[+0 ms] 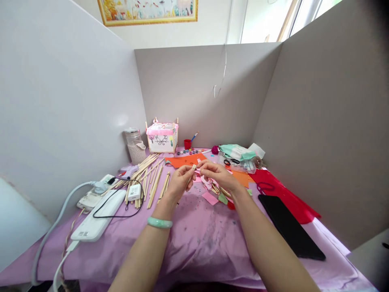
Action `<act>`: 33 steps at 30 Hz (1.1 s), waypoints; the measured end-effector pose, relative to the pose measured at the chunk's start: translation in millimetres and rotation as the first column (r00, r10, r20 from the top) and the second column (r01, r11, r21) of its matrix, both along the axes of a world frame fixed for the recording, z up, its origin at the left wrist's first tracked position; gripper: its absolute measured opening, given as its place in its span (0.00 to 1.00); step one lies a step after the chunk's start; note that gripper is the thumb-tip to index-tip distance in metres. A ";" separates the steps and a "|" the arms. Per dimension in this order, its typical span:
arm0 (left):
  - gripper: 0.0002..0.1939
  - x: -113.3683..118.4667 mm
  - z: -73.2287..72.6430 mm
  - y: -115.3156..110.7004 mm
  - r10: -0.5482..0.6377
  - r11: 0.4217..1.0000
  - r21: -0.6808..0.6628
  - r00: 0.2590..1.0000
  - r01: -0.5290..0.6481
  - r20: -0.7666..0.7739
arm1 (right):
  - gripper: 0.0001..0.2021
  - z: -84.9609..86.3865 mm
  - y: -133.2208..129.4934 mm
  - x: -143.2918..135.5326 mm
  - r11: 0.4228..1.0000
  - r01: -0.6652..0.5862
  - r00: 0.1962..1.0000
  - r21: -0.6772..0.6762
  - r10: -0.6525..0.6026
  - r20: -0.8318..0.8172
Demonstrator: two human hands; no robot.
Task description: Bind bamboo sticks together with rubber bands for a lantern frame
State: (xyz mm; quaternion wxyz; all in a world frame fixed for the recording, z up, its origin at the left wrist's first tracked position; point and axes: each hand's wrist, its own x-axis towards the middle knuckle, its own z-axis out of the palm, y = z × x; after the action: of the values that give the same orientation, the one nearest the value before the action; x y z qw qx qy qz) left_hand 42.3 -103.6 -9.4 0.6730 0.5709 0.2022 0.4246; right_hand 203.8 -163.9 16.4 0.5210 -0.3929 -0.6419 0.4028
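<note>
- Thin pale wooden stick [192,170] sits above the purple tablecloth [197,235], pinched between both hands.
- Left hand [180,182], fingers closed on the stick.
- Right hand [216,173], fingertips closed on the stick's top end.
- Flat black rectangular tablet [290,227] lies at right.
</note>
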 end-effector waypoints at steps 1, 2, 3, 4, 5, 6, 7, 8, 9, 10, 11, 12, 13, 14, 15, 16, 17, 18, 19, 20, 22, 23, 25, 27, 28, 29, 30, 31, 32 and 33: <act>0.16 0.2 -0.5 0.6 -0.004 1.000 -0.014 1.000 0.004 0.019 | 0.09 -2.1 2.5 -1.7 0.999 0.014 0.999 0.039 -0.012 -0.036; 0.16 0.3 -0.9 1.3 -0.008 1.000 -0.025 0.999 0.008 0.036 | 0.09 -4.4 5.0 -3.7 0.998 0.020 0.997 0.063 -0.016 -0.075; 0.16 0.3 -1.2 2.2 -0.009 0.999 -0.034 0.998 0.011 0.055 | 0.10 -6.9 7.4 -5.8 0.997 0.018 0.994 0.070 -0.010 -0.109; 0.16 0.1 -1.4 3.1 -0.006 0.999 -0.041 0.997 0.010 0.078 | 0.10 -9.3 9.7 -8.0 0.998 0.005 0.991 0.059 0.003 -0.136; 0.16 -0.4 -1.4 4.0 0.000 0.999 -0.046 0.995 0.005 0.104 | 0.11 -11.5 11.7 -10.0 0.999 -0.015 0.988 0.032 0.020 -0.155; 0.16 -1.0 -1.4 4.9 0.010 0.999 -0.046 0.991 -0.004 0.132 | 0.11 -13.5 13.4 -11.5 0.999 -0.036 0.985 -0.008 0.034 -0.167; 0.16 -1.8 -1.3 5.7 0.021 0.999 -0.041 0.987 -0.014 0.160 | 0.11 -15.1 15.1 -12.4 0.997 -0.056 0.983 -0.059 0.045 -0.176; 0.16 -2.6 -1.1 6.0 0.030 0.999 -0.033 0.983 -0.024 0.184 | 0.11 -16.3 16.6 -12.5 0.990 -0.072 0.980 -0.120 0.048 -0.191; 0.16 -3.4 -0.9 5.9 0.030 0.999 -0.023 0.979 -0.026 0.200 | 0.12 -17.3 18.2 -11.8 0.979 -0.087 0.976 -0.185 0.046 -0.215; 0.16 -4.1 -0.6 5.3 0.015 1.000 -0.008 0.979 -0.014 0.204 | 0.13 -18.0 19.8 -10.2 0.962 -0.107 0.968 -0.251 0.043 -0.247; 0.16 -4.6 -0.2 4.2 -0.010 1.000 0.011 0.980 0.008 0.197 | 0.14 -18.6 21.4 -7.9 0.939 -0.136 0.957 -0.314 0.043 -0.285; 0.16 -4.8 0.3 2.7 -0.040 0.999 0.033 0.983 0.035 0.179 | 0.16 -19.0 22.8 -5.1 0.913 -0.177 0.943 -0.367 0.051 -0.327; 0.16 -5.0 1.0 0.8 -0.070 0.997 0.056 0.987 0.062 0.147 | 0.17 -19.4 24.1 -2.0 0.888 -0.222 0.928 -0.403 0.064 -0.368; 0.16 -5.0 1.7 -1.3 -0.094 0.993 0.082 0.990 0.086 0.101 | 0.18 -19.7 25.1 1.1 0.867 -0.262 0.913 -0.425 0.080 -0.401; 0.16 -5.0 2.6 -3.2 -0.114 0.988 0.107 0.993 0.109 0.042 | 0.19 -20.0 25.8 3.9 0.852 -0.292 0.901 -0.435 0.093 -0.424; 0.17 -5.0 3.4 -4.9 -0.130 0.983 0.129 0.991 0.132 -0.027 | 0.19 -20.2 26.1 6.3 0.846 -0.308 0.894 -0.436 0.100 -0.438; 0.17 -4.8 4.0 -6.2 -0.144 0.977 0.144 0.984 0.158 -0.101 | 0.18 -20.2 26.1 8.0 0.847 -0.309 0.893 -0.433 0.101 -0.439; 0.17 -4.6 4.3 -6.9 -0.157 0.971 0.154 0.972 0.184 -0.175 | 0.18 -20.1 25.7 8.8 0.855 -0.295 0.899 -0.426 0.097 -0.428; 0.17 -4.2 4.1 -7.0 -0.158 0.966 0.162 0.958 0.200 -0.239 | 0.16 -19.8 25.1 8.8 0.872 -0.264 0.912 -0.413 0.087 -0.401; 0.17 -3.6 3.5 -6.5 -0.146 0.965 0.168 0.946 0.200 -0.288 | 0.15 -19.3 24.2 7.9 0.898 -0.209 0.932 -0.386 0.063 -0.357; 0.16 -1.9 0.7 -4.2 -0.076 0.969 0.194 0.935 0.150 -0.346 | 0.13 -17.9 22.0 3.4 0.960 -0.033 0.979 -0.277 -0.025 -0.203; 0.16 -1.0 -1.0 -2.7 -0.027 0.970 0.214 0.934 0.111 -0.357 | 0.13 -17.2 20.8 0.2 0.980 0.067 0.991 -0.190 -0.087 -0.100; 0.16 0.2 -4.2 0.5 0.044 0.971 0.233 0.936 0.042 -0.349 | 0.12 -16.5 18.6 -7.3 0.978 0.209 0.973 0.011 -0.209 0.098; 0.17 -0.3 -5.8 3.6 0.039 0.983 0.181 0.957 0.014 -0.286 | 0.11 -17.0 17.0 -14.0 0.956 0.244 0.936 0.165 -0.277 0.217; 0.17 -1.3 -5.8 5.2 0.017 0.992 0.129 0.974 0.012 -0.225 | 0.11 -17.6 16.6 -16.4 0.948 0.241 0.926 0.208 -0.288 0.244; 0.17 -2.5 -5.5 6.9 -0.007 0.997 0.069 0.989 0.017 -0.148 | 0.10 -18.5 16.7 -18.0 0.945 0.236 0.923 0.228 -0.291 0.253; 0.16 -4.0 -5.0 8.6 -0.021 1.000 0.011 0.998 0.021 -0.064 | 0.10 -19.5 17.3 -18.8 0.944 0.239 0.924 0.229 -0.293 0.246; 0.16 -5.4 -4.4 10.4 -0.023 0.999 -0.039 1.000 0.023 0.017 | 0.11 -20.5 18.5 -19.0 0.945 0.249 0.928 0.211 -0.296 0.226; 0.15 -6.6 -4.0 12.0 -0.018 0.997 -0.078 0.996 0.024 0.082 | 0.11 -21.3 20.0 -18.9 0.947 0.264 0.934 0.181 -0.298 0.199; 0.15 -7.5 -3.7 13.3 -0.015 0.994 -0.103 0.992 0.028 0.125 | 0.11 -21.6 21.8 -18.7 0.949 0.281 0.939 0.144 -0.303 0.165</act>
State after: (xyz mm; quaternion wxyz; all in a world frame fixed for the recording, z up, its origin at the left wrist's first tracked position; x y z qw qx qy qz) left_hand 34.7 -90.3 -13.1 0.7177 0.5095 0.1759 0.4409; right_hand 185.0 -142.1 -5.2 0.5357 -0.4881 -0.6445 0.2440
